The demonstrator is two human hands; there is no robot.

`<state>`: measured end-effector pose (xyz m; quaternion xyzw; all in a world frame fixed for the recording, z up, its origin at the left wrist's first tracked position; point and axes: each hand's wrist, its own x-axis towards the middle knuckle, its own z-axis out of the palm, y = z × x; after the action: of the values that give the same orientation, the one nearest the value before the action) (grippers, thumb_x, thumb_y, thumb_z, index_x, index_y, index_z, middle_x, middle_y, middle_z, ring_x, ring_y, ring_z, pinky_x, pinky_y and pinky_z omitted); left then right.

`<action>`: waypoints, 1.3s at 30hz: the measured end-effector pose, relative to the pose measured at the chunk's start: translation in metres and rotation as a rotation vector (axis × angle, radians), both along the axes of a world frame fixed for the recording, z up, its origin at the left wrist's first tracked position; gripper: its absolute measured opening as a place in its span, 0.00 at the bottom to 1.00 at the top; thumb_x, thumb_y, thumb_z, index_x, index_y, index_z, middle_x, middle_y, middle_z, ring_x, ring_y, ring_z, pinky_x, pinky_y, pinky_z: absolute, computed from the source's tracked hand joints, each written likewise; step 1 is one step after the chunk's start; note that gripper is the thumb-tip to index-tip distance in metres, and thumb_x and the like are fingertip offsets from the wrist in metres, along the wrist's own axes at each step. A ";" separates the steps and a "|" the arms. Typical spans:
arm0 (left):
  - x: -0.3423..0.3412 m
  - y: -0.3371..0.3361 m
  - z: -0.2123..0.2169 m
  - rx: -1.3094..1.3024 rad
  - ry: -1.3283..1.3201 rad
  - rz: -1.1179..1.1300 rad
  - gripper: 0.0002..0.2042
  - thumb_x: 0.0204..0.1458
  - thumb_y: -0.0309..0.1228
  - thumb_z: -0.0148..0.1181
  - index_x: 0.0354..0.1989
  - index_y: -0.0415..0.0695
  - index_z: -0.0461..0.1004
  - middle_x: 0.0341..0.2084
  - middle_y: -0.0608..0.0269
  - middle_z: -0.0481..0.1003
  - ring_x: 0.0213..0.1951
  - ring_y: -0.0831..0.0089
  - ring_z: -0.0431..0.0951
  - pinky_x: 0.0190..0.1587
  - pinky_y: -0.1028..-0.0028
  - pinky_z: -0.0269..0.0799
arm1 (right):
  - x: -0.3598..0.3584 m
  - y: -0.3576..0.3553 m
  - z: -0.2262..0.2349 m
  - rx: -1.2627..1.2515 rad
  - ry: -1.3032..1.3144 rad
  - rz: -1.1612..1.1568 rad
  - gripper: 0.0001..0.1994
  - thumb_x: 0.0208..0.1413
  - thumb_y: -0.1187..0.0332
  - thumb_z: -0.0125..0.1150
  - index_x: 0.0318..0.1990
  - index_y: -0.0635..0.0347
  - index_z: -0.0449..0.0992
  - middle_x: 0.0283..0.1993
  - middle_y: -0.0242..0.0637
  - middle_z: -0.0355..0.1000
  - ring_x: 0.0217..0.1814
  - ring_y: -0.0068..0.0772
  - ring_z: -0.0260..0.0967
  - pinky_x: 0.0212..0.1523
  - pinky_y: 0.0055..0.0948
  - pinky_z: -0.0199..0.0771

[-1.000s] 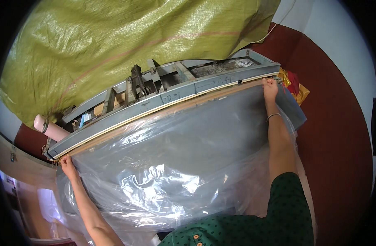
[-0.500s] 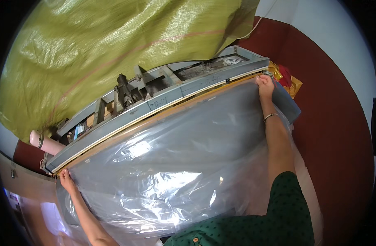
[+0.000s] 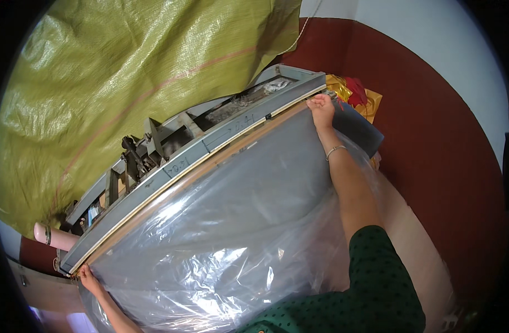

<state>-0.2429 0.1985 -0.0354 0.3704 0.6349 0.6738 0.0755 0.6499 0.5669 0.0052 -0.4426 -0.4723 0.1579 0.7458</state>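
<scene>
While both bare arms reach out wide, a big, shiny, see-through plastic sheet (image 3: 210, 255) is spread along the near side of a long grey metal frame (image 3: 218, 143). The sheet's far edge runs beside the frame, next to a thin tan strip (image 3: 282, 119). Wrinkles and bright white shine show on the part of the sheet farther from the frame.

The left hand (image 3: 90, 281) is at the frame's left end, with its fingers pinched together on a corner of the sheet. The right hand (image 3: 322, 112) is just beside the frame's right end, and its fingers are squeezed on the sheet's edge there too. A thin silver bracelet (image 3: 335, 150) is on the right wrist. The dark green dotted shirt (image 3: 376, 272) is on the sheet's side of the frame.

Inside the frame are bars and a dark metal part (image 3: 133, 154). A pink bottle-shaped thing (image 3: 61, 238) pokes out by the frame's left end. Shiny gold and red wrapping (image 3: 371, 105) sits past its right end, close to a flat grey panel (image 3: 362, 132). Behind the frame hangs a big yellow-green woven cover (image 3: 154, 61) with a pink line.
</scene>
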 end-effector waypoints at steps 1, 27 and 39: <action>0.001 0.002 -0.001 -0.012 -0.010 -0.008 0.06 0.55 0.31 0.54 0.30 0.44 0.70 0.23 0.77 0.64 0.25 0.87 0.58 0.28 0.85 0.54 | 0.003 0.001 -0.001 0.003 -0.007 -0.005 0.13 0.42 0.79 0.64 0.35 0.63 0.66 0.27 0.32 0.69 0.29 0.19 0.67 0.33 0.19 0.70; -0.002 -0.022 0.022 -0.011 -0.071 0.101 0.06 0.55 0.32 0.51 0.32 0.44 0.63 0.26 0.69 0.64 0.29 0.80 0.63 0.33 0.79 0.61 | 0.011 0.025 -0.001 -0.085 -0.013 -0.215 0.07 0.43 0.78 0.58 0.31 0.62 0.67 0.25 0.33 0.68 0.27 0.22 0.66 0.33 0.23 0.69; 0.025 -0.015 0.047 -0.371 0.394 0.476 0.14 0.57 0.36 0.45 0.39 0.37 0.67 0.31 0.54 0.71 0.34 0.63 0.70 0.40 0.69 0.66 | 0.031 0.034 -0.005 -0.352 -0.114 -0.290 0.10 0.49 0.66 0.54 0.28 0.65 0.70 0.27 0.45 0.71 0.34 0.41 0.70 0.39 0.35 0.67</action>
<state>-0.2176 0.1840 0.0120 0.3150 0.8173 0.4614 -0.1412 0.6811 0.6011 -0.0001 -0.6372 -0.4104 0.1038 0.6440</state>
